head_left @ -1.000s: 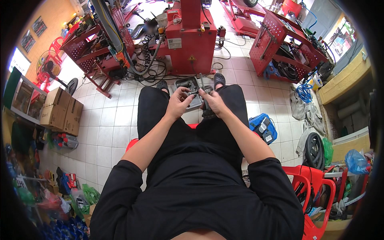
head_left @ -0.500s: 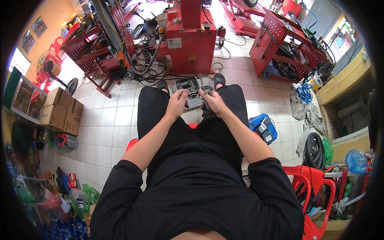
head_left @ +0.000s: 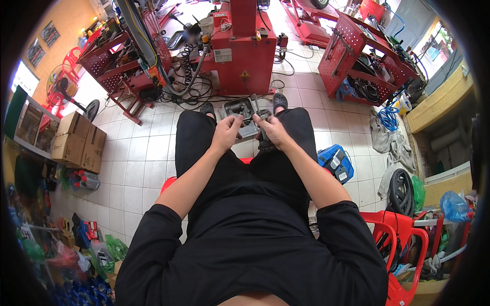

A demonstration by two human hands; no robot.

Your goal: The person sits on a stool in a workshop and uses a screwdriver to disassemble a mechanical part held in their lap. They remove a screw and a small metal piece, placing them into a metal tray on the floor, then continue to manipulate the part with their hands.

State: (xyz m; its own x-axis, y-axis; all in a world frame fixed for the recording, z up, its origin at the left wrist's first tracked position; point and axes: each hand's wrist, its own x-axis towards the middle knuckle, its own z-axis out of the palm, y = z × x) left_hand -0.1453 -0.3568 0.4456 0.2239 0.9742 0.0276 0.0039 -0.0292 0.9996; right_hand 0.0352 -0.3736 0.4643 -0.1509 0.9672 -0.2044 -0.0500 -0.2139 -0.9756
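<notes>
Both hands are in front of me between my knees, over a grey metal tray (head_left: 249, 131) that holds several greasy metal parts (head_left: 238, 108). My left hand (head_left: 226, 133) is closed in a pinch at the tray's near left side; whatever lies between its fingertips is too small to make out. My right hand (head_left: 274, 132) is closed on a dark metal machine part (head_left: 264, 144), which shows below and beside the fingers. A thin metal rod (head_left: 255, 103) sticks up just beyond the right fingertips; whether it joins that part I cannot tell.
A red machine (head_left: 245, 64) stands ahead, with black hoses and cables on the tiles. Red tool carts (head_left: 352, 61) flank it. A blue case (head_left: 335, 162) lies right of my knee. Cardboard boxes (head_left: 76, 140) stand left, a red chair (head_left: 403, 245) at lower right.
The fingers of my left hand have shifted very slightly at the fingertips. My right hand and the tray look the same.
</notes>
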